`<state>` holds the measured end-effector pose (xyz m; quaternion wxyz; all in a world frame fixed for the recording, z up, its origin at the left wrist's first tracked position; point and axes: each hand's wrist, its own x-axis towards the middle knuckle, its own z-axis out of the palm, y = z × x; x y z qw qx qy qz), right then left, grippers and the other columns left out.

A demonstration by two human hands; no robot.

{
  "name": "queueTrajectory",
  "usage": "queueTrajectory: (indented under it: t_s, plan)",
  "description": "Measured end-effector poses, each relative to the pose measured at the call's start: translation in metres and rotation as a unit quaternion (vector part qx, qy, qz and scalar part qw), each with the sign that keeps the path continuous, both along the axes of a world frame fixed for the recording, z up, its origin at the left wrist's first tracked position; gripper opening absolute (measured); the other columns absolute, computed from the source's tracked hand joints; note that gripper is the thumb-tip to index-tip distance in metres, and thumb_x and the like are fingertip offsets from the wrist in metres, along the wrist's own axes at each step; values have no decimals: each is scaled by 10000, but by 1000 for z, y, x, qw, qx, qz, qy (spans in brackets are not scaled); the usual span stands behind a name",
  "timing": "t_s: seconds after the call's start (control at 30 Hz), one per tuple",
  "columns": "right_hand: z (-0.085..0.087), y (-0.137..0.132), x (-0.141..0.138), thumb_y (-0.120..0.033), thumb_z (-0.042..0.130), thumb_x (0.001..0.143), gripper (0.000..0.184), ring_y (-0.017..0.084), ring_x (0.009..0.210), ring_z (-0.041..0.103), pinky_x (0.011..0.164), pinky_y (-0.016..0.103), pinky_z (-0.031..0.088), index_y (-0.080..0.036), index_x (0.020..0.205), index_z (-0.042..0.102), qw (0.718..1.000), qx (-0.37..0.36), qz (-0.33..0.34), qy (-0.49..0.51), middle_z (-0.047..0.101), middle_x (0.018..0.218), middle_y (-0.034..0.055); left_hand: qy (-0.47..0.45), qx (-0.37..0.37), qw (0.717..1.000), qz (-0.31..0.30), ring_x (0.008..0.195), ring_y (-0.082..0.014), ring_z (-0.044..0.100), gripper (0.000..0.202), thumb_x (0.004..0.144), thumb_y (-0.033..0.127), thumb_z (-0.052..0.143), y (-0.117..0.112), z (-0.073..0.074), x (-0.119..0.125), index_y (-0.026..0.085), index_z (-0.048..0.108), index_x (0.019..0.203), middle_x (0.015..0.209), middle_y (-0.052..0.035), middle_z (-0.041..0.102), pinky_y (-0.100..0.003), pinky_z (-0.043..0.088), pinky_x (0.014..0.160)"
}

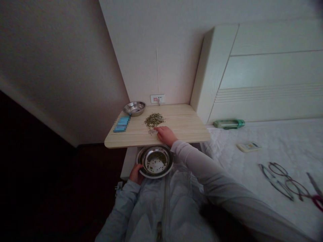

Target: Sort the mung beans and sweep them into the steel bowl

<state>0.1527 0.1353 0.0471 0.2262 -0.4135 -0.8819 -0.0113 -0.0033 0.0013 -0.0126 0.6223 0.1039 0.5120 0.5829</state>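
Small green beans (154, 119) are spread in a loose heap on the wooden counter (186, 124); more beans lie in the metal bowl (156, 176), held just before the counter's front edge. Each bean is judged light, hard and prone to roll; single beans are best pinched, several swept with the fingertips. The bowl is judged stiff, light and smooth, and is best held by its rim. The right hand (166, 134) is placed at the heap's near edge, its index finger extended; whether anything is pinched cannot be told. A small clear object (152, 131) is seen beside the fingertips. The bowl's left rim is gripped by the left hand (135, 173), its lower fingers hidden. Farther out, a second bowl (135, 108) and a blue packet (121, 123) are set at the counter's left.
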Motion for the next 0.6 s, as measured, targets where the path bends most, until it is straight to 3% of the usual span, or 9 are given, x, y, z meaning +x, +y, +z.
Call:
queueTrajectory:
  t_s: [0.6]
  plan:
    - [0, -1, -2, -140, 356, 763, 342, 157, 905, 486, 821, 290, 339, -121, 1098, 425, 999, 7, 35, -35, 547, 1008, 100, -14, 32, 999, 20, 654, -169, 584, 129, 545, 93, 515, 2, -7, -1, 183, 538, 635, 631, 4, 610, -269, 464, 565]
